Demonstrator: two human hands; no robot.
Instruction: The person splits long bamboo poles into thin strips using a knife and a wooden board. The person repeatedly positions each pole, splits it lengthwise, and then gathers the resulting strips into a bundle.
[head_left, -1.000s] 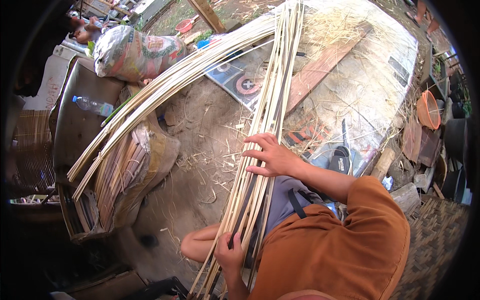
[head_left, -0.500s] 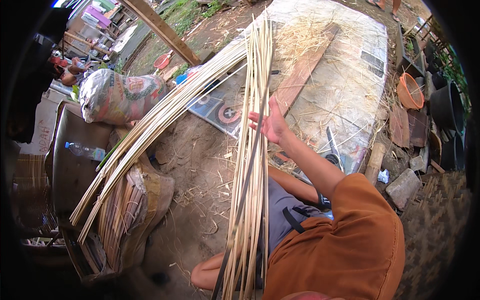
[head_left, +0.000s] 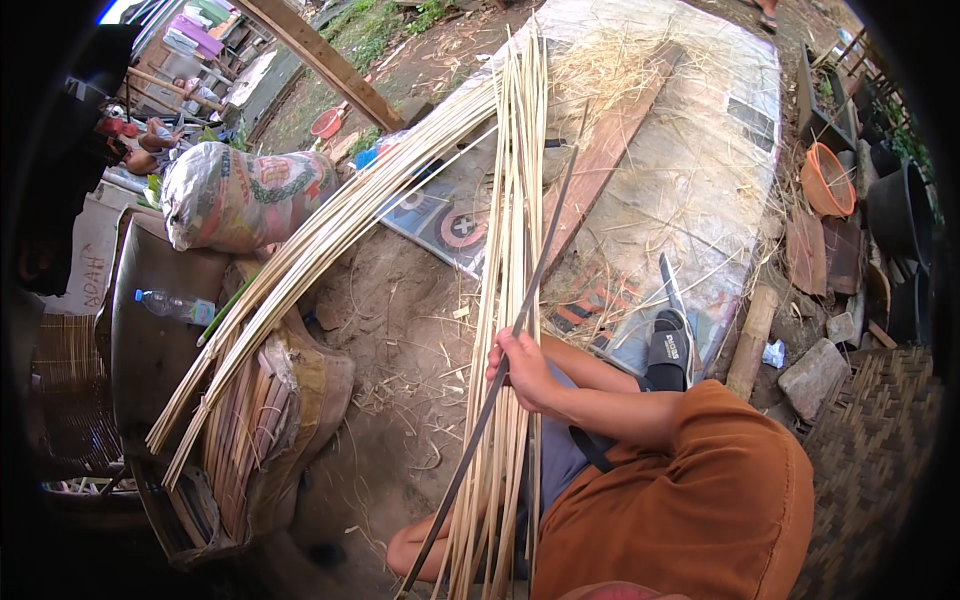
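Note:
My right hand point(head_left: 522, 370) is closed around a long, thin dark strip point(head_left: 548, 245), which slants from upper right to lower left. Under the hand and strip lies a long bundle of pale, thin split sticks point(head_left: 512, 180), running lengthwise from the mat across my lap. The strip's upper end stands out to the right of the bundle; its lower end runs off the bottom edge. I do not see my left hand. A second bundle of pale sticks point(head_left: 320, 240) stretches diagonally to the left, its near ends over a torn container point(head_left: 320, 400) of reddish-brown sticks.
Ahead lies a pale mat point(head_left: 700, 160) with straw-like shavings and a brown plank point(head_left: 625, 135). A stuffed sack point(head_left: 245, 195) and a plastic bottle point(head_left: 175, 306) are at left. At right are an orange basin point(head_left: 828, 180), a log piece point(head_left: 752, 340) and a stone block point(head_left: 813, 380). My slippered foot point(head_left: 668, 355) rests nearby.
My right hand, open above the bundle before, has come back toward my body and closed on the dark strip. The strip's upper end has swung right, away from the bundle.

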